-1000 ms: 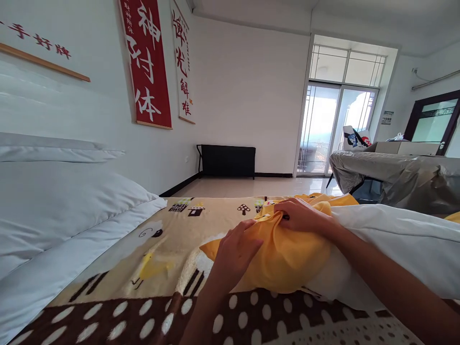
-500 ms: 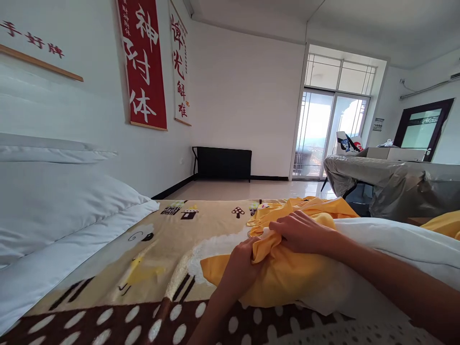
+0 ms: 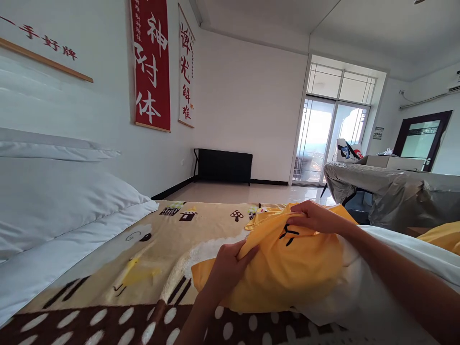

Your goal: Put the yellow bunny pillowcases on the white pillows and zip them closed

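Observation:
A yellow pillowcase [image 3: 287, 273] with a black printed mark is bunched around the left end of a white pillow [image 3: 359, 287] that lies on the bed. My left hand [image 3: 230, 263] is closed on the near left edge of the cloth, thumb over the fold. Farther back and to the right, my right hand [image 3: 316, 218] pinches the upper edge of the same pillowcase. Between the hands the fabric is stretched and lifted. The end of the pillow inside the case is hidden.
A beige and brown patterned blanket [image 3: 161, 254] covers the bed. White pillows [image 3: 64, 206] lie at the left. More yellow fabric [image 3: 442, 237] is at the far right. Beyond the bed stand a black folded panel [image 3: 224, 165] and a plastic-covered table [image 3: 391, 184].
My right hand has moved right and slightly up, my left hand a little left and down. The pillowcase is spread wider between them, and its black mark now shows.

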A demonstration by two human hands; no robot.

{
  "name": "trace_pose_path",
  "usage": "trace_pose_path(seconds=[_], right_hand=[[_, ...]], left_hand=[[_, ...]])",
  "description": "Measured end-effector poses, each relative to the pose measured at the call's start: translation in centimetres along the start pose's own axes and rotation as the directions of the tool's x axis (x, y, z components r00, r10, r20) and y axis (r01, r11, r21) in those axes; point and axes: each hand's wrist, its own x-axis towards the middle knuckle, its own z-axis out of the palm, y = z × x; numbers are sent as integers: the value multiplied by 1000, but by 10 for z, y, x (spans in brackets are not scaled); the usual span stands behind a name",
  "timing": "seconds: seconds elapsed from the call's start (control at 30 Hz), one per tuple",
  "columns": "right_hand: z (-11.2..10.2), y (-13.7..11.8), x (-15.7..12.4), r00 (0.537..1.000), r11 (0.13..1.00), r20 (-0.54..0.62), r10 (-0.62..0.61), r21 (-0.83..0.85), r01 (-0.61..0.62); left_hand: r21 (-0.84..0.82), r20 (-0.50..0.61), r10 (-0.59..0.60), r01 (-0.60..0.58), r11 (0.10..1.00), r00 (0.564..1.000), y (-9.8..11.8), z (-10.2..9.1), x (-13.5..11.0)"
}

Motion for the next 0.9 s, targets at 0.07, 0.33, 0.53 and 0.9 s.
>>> trace_pose_path(seconds=[0.07,0.33,0.53,0.9], right_hand=[[2,-7,0,995,983,-102,13,-182,-31],[5,-39,-5,978,927,-128,-165,-358,109],[25,-47,-11,976,918,92,-200,-330,219],[41,-43,-5,985,956,130,-115,-255,146]], left_hand=[[83,-13,22,-21,996,1000,5,-4,-1],[-57,84,43,-38,998,996,39,-25,-20],[-73,-177,-13,0,997,984,30,-31,-16],[-70,45,227,-224,972,973,55,-7,-29]])
